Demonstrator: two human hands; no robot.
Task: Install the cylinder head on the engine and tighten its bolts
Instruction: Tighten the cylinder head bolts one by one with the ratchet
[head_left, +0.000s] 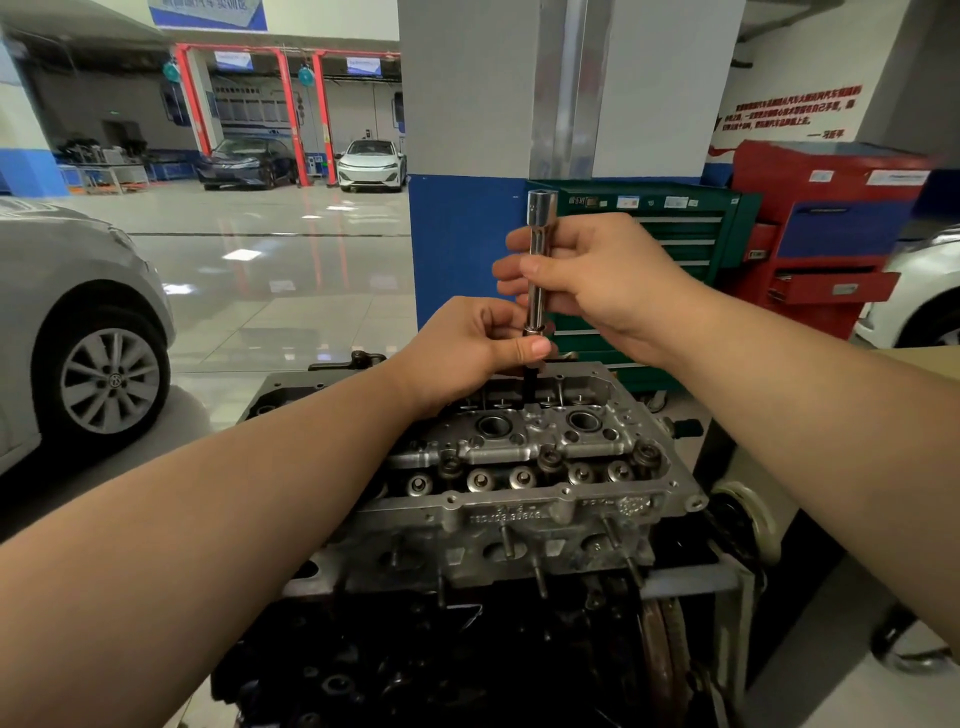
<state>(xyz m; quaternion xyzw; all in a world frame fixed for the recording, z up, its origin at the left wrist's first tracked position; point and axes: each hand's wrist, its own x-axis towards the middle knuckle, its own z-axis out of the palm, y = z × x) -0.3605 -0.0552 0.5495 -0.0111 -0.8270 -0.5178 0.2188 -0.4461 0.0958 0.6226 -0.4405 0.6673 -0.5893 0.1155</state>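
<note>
The cylinder head, a grey cast-aluminium block with round valve bores along its top, sat on the dark engine block near the centre of the scene, held in a grey metal stand. Studs projected from its near face.

You held a long chromed steel extension bar upright over the far side of the head. Your right hand gripped the bar at mid-length, fingers curled round it from the far side and thumb pressed across the near side. Your left hand pinched the bar's lower end between thumb and curled fingers. A black bit ran down from that end into the head; its tip was hidden, so engagement with a bolt could not be confirmed.

Far right stood a green metal drawer cabinet and, beside it, a red tool trolley. A grey car stood at the left. Far left, across the glossy floor, a white car and a dark car were parked.
</note>
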